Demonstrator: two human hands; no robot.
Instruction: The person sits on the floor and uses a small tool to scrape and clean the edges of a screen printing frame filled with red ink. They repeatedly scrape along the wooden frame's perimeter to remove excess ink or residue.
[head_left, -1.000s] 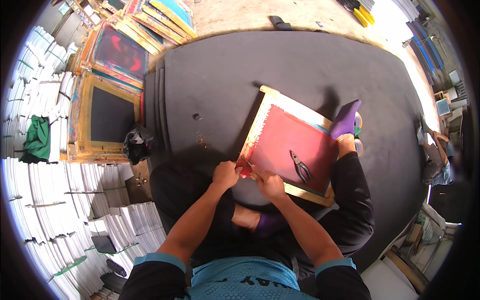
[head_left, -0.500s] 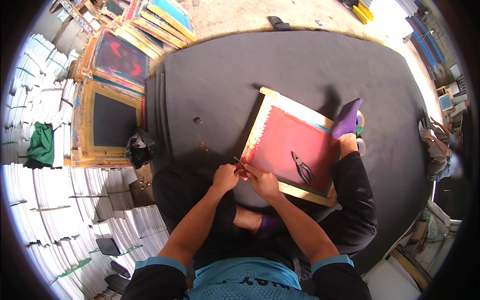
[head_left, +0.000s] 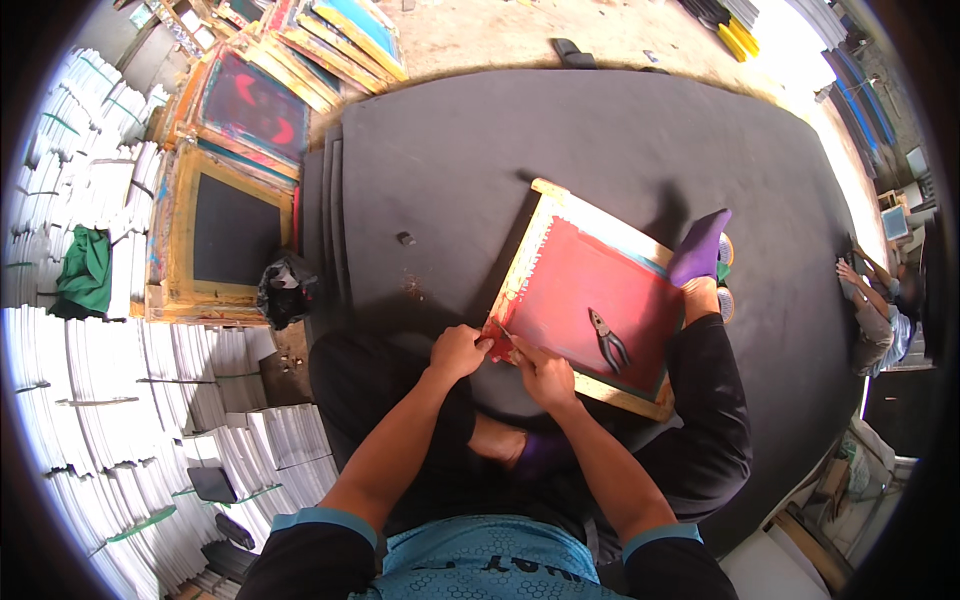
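Note:
A wooden screen printing frame (head_left: 520, 262) with red mesh lies tilted across my lap. At its near left corner my left hand (head_left: 459, 353) is closed, fingers curled against the paint-stained wood. Close beside it, my right hand (head_left: 546, 374) grips a thin metal tool (head_left: 503, 329), its tip pointing at that corner. The tool's handle is mostly hidden in my fist, so its exact kind is unclear. Pliers (head_left: 608, 340) with dark handles rest on the mesh. My foot in a purple sock (head_left: 700, 250) is against the frame's right side.
A dark mat stack (head_left: 440, 130) lies beneath me, with a small dark block (head_left: 406, 238) on it. More printing frames (head_left: 236, 230) lean at left, near a black plastic bag (head_left: 287, 288). White bundled sheets (head_left: 95, 400) are piled left. Another person (head_left: 880, 310) is at far right.
My right hand has shifted slightly right and down, away from my left hand, and the thin tool has turned with it. The view has moved a little; the pliers stay on the mesh.

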